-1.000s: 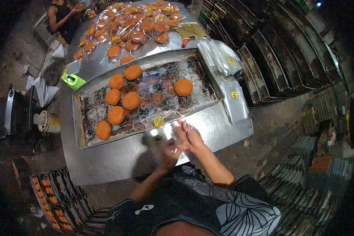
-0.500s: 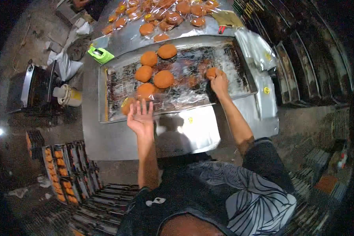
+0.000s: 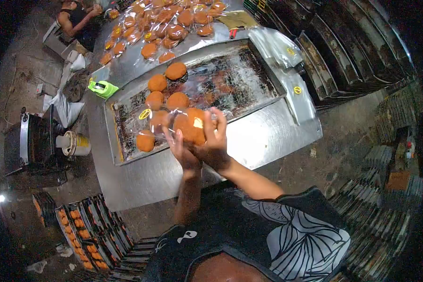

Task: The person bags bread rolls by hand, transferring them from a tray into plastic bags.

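Observation:
Close over the front edge of the baking tray (image 3: 117,162), my two hands come together around a round brown bun (image 3: 190,124). My right hand (image 3: 215,138) grips the bun from the right, fingers curled up along its side. From the left, my left hand (image 3: 181,149) holds a clear plastic bag (image 3: 144,114) with a yellow label, which stretches out leftward over the tray. How far the bun sits inside the bag I cannot tell. Several more brown buns (image 3: 176,71) lie on the left half of the tray, some seen through the plastic.
Many bagged buns (image 3: 174,32) are heaped at the table's far end. A green tape dispenser (image 3: 103,88) stands left of the tray, and a stack of clear bags (image 3: 279,49) lies to its right. Another person (image 3: 75,19) sits at the far left. Dark trays (image 3: 333,61) stand at right.
My right hand has brought a bun leftward from the tray's right side to my left hand, which has closed from an open palm. The bags in front of the tray have gone. The view has turned.

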A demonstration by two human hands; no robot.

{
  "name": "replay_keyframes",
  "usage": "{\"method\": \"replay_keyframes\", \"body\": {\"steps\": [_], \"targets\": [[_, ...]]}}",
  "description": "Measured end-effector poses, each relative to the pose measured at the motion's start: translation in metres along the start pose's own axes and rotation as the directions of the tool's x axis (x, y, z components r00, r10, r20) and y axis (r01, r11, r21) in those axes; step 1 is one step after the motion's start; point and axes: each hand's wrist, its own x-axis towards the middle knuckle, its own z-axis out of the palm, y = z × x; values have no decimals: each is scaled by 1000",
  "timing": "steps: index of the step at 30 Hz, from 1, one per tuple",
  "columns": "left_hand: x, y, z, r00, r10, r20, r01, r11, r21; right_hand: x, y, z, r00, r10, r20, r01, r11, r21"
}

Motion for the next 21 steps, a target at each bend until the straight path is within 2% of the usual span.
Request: {"method": "replay_keyframes", "body": {"steps": [1, 2, 3, 5, 7, 9, 10, 11, 13, 14, 15, 16, 17, 18, 19, 20, 21], "targets": [[-3, 4, 5, 999, -15, -35, 14, 1000, -15, 2, -3, -7, 1000, 11, -14, -11, 1000, 10], [7, -3, -9, 992, -20, 123, 28, 998, -64, 4, -5, -13, 999, 23, -28, -22, 1000, 20], [7, -5, -12, 993, -15, 118, 23, 997, -69, 5, -8, -20, 999, 34, -42, -33, 999, 31], [6, -1, -12, 965, -144, 221, 202, 943, -266, -8, -10, -25, 942, 168, 289, -219, 964, 152], [2, -17, -15, 960, -151, 235, 212, 941, -262, -2, -8, -24, 952, 125, 278, -165, 978, 126], [-7, -24, -12, 966, -250, 70, 260, 934, -246, 10, -14, -10, 985, 84, 150, -102, 988, 113], [-6, -5, 2, 963, -236, 127, 262, 932, -251, 19, -26, -14, 986, 92, 139, -102, 992, 68], [-5, -4, 0, 964, -234, 122, 259, 931, -258, 14, -20, -17, 986, 86, 146, -97, 993, 67], [-4, 4, -14, 914, -377, 148, 404, 819, -408, -10, 0, -17, 896, 158, 416, -338, 849, 405], [0, -9, -31, 734, -381, 562, 678, 357, -643, -15, 5, -13, 912, 116, 393, -280, 876, 393], [-7, -26, -45, 739, -386, 552, 671, 352, -653, -21, 10, -9, 927, 73, 368, -221, 899, 378], [-18, -31, -38, 893, -214, 397, 428, 677, -599, -23, 8, -5, 895, 168, 413, -334, 865, 375], [-20, -27, -36, 935, -195, 296, 336, 752, -567, -21, 8, -1, 859, 245, 450, -429, 823, 372], [-22, -23, -34, 966, -173, 190, 248, 823, -511, -20, 6, -1, 858, 234, 458, -426, 822, 378], [-25, -18, -31, 985, -149, 83, 171, 884, -436, -17, 4, -4, 861, 257, 438, -404, 869, 285], [-15, -30, -51, 924, -308, 226, 378, 820, -431, -13, 4, -8, 868, 271, 417, -374, 908, 189], [-29, -49, -63, 948, -238, 210, 290, 918, -269, -13, 13, -4, 886, 245, 394, -328, 931, 159]]}}
